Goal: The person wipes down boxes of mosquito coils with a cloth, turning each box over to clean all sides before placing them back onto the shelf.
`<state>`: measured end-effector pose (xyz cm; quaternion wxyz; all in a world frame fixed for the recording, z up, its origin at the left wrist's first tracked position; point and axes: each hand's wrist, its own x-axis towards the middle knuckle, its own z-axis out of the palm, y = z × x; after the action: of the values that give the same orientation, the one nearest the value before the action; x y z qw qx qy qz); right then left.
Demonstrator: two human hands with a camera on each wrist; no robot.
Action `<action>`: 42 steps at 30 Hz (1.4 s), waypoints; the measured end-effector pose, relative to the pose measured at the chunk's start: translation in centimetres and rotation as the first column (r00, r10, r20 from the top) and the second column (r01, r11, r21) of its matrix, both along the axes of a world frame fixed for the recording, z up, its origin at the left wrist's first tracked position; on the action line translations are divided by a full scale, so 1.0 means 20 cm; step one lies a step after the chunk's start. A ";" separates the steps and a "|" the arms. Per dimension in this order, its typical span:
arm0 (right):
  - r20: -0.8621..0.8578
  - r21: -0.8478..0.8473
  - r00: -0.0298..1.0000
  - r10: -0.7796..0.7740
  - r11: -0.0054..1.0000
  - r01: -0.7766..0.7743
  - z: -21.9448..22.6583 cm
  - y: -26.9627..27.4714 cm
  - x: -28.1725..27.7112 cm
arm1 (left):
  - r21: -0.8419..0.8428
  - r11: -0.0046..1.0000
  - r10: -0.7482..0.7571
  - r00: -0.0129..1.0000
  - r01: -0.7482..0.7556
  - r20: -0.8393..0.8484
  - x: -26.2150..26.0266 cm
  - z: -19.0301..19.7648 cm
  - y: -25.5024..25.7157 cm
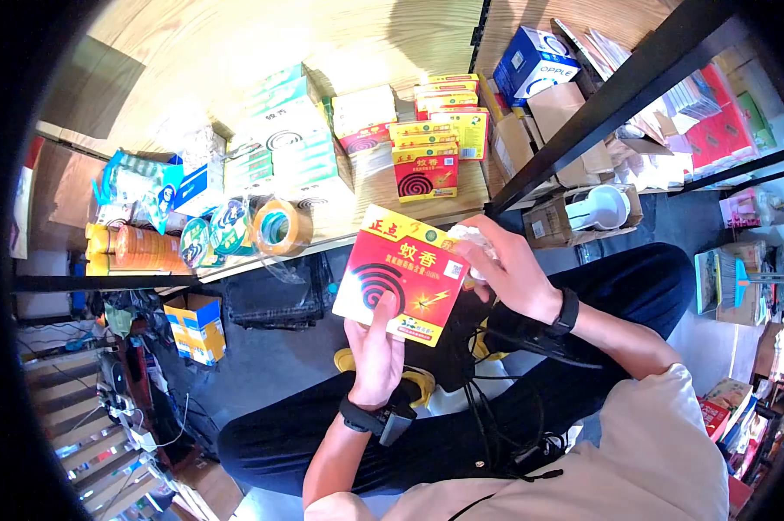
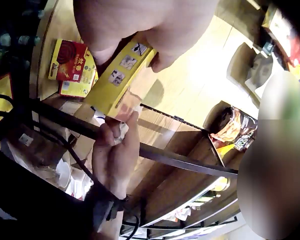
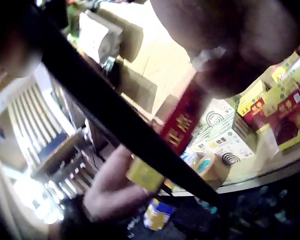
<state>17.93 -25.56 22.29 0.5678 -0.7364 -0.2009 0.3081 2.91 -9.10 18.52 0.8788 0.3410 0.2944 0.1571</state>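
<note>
A red and yellow box with a black spiral print is held up in front of the person, tilted. The left hand grips its lower edge, thumb on the front face. At the box's upper right corner, the right hand pinches a crumpled white tissue or cloth against the box. In the left wrist view the yellow side of the box shows between the left hand and the right hand. The right wrist view shows the box's red side, partly behind a dark strap.
Similar red boxes stand on the wooden shelf, beside green and white boxes. Tape rolls and orange rolls lie at the shelf's front edge. A black metal post crosses the right side; cartons and a white cup are beyond it.
</note>
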 end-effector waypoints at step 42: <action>0.772 -0.197 0.387 0.504 0.768 -0.609 -0.05 0.04 -0.33 | -0.292 0.951 -0.114 0.993 0.103 -0.018 0.00 -0.01 0.02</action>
<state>11.25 -24.67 21.26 0.3233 -0.6466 -0.6822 0.1095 2.93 -8.62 18.22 0.9214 0.2267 0.3103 0.0577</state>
